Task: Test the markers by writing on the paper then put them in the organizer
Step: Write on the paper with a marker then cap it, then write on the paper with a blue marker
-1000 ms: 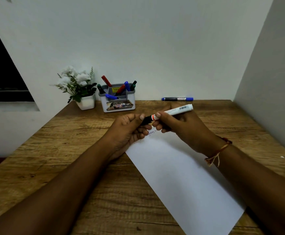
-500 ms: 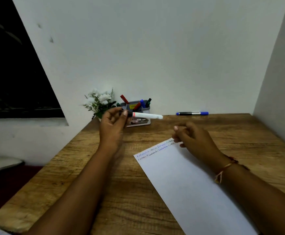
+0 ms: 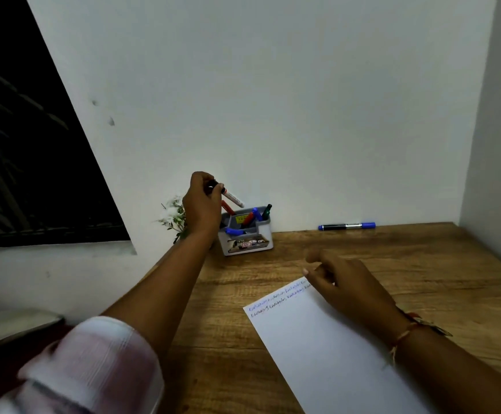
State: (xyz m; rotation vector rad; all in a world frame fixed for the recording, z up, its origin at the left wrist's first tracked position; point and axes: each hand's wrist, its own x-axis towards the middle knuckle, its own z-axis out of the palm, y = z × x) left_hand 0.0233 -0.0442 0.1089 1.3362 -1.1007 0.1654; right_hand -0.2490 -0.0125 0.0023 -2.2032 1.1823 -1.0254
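My left hand pinches the white marker by its black cap end, tilted down over the grey organizer, while my right hand hovers loosely curled, holding nothing, over the paper on the table.

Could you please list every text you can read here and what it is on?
"OP": organizer front label; the rest is blurred.
Yellow sticker inside it: unreadable.
Handwriting on the paper: too small.
Print on the held marker and the blue marker: too small.
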